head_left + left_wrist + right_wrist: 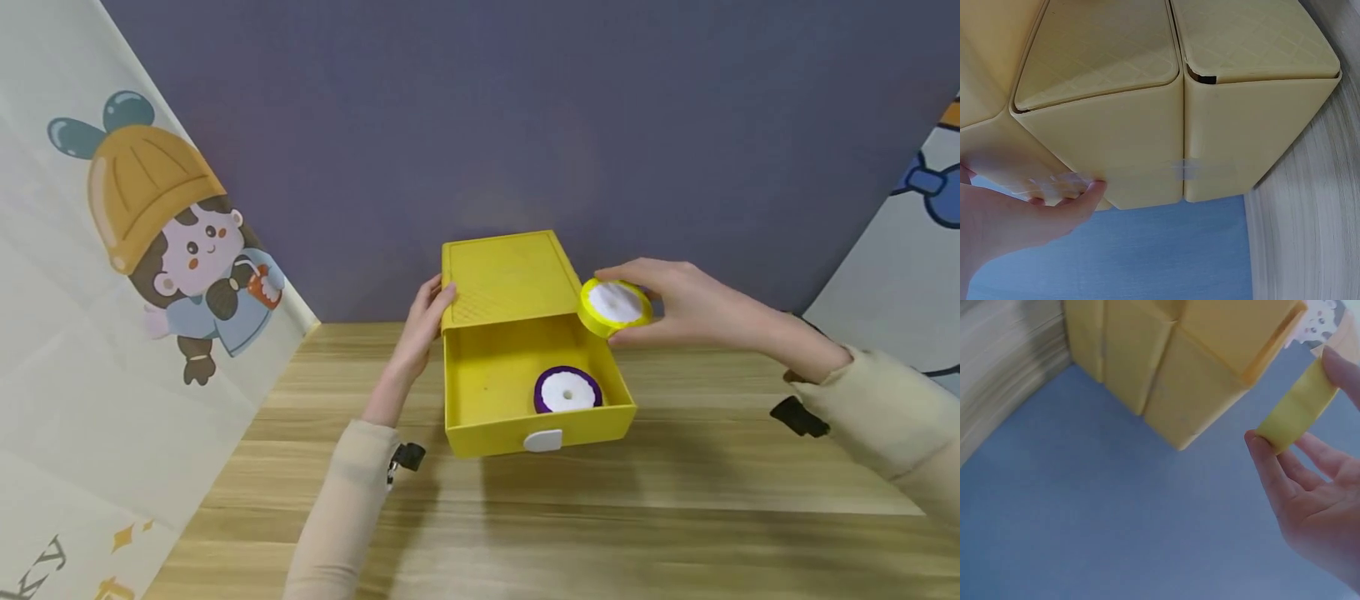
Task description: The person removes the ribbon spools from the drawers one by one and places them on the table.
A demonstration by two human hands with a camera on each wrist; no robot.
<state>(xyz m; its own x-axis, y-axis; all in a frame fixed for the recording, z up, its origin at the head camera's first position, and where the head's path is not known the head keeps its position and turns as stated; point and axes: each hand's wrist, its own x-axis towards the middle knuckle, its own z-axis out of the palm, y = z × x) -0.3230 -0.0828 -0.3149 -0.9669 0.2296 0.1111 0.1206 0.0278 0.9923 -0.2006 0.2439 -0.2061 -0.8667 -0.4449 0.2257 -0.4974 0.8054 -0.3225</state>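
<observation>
A yellow plastic drawer box (pixel 510 275) stands on the wooden table with its top drawer (pixel 480 437) pulled out. Inside that drawer, toward the right front, lies a purple ribbon roll (pixel 567 368) with a white face. My right hand (pixel 675 302) pinches a yellow ribbon roll (pixel 615 308) between thumb and fingers, just above the drawer's right rear side; in the right wrist view the yellow roll (pixel 1300 403) is seen edge-on. My left hand (pixel 418 325) holds the box's left side, and in the left wrist view my left hand (pixel 1029 215) has its thumb against a taped face.
A white pull tab (pixel 543 440) sits on the drawer front. Behind the box rises a dark blue-grey wall (pixel 487 125). A white panel with a cartoon figure (pixel 202 233) borders the left, another printed panel (pixel 900 258) the right. Wooden table (pixel 562 533) extends in front.
</observation>
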